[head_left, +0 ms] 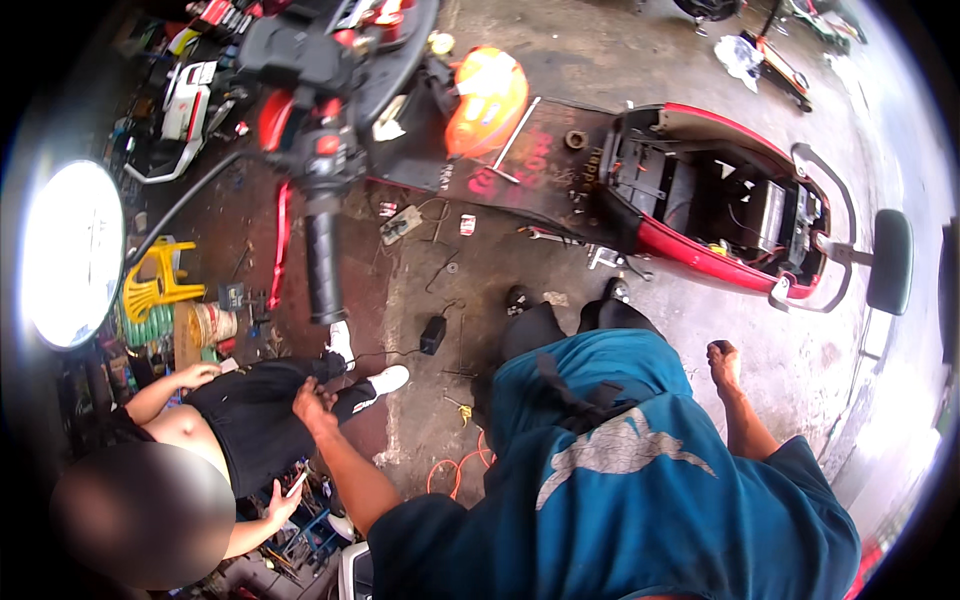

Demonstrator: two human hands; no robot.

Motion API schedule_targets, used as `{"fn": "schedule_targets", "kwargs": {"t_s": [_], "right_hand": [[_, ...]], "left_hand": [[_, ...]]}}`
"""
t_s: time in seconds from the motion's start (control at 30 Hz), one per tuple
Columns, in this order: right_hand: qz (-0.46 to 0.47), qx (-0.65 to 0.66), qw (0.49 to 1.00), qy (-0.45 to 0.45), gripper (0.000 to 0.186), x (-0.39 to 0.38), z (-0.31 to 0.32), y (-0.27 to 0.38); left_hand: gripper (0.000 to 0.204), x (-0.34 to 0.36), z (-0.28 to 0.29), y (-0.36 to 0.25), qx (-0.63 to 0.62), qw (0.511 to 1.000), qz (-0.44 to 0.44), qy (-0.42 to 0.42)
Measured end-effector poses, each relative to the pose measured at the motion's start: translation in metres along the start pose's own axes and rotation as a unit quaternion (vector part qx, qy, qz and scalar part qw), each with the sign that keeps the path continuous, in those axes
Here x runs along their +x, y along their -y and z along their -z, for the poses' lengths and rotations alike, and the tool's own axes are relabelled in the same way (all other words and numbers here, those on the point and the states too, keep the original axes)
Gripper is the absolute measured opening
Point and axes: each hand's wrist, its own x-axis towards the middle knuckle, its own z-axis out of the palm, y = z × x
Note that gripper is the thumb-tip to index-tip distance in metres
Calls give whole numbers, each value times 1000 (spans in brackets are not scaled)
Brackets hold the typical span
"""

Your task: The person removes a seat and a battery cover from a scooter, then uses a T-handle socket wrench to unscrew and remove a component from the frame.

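Observation:
Both my arms hang out from my sides, away from the scooter. My left hand (315, 404) is in the air beside the seated person's dark trousers, its fingers loosely bent and apart, holding nothing that I can see. On the other side, my right hand (724, 364) has its fingers curled in, with nothing showing in them. Ahead of me stands a red scooter body (700, 255), its seat area open and its inner parts bare. A T-handle wrench (515, 140) and an orange plastic bag (488, 100) lie on its footboard (560, 165). The black handlebar grip (323, 260) is at upper left.
A person (250, 420) sits close on my left, a phone (296, 485) in one hand. Past them are a yellow stool (163, 275) and a round mirror (75, 255). A black adapter (433, 335), hand tools (605, 257) and an orange cable (458, 468) lie on the floor.

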Motion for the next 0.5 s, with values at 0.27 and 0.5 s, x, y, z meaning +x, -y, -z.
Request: {"fn": "schedule_targets", "kwargs": {"t_s": [0.27, 0.5], "right_hand": [[29, 56, 998, -19, 31, -27, -19, 90], [-8, 79, 995, -62, 31, -67, -6, 134]], "left_hand": [[10, 63, 4, 56, 21, 993, 93, 71], [35, 90, 2, 103, -209, 962, 173, 21]]}}
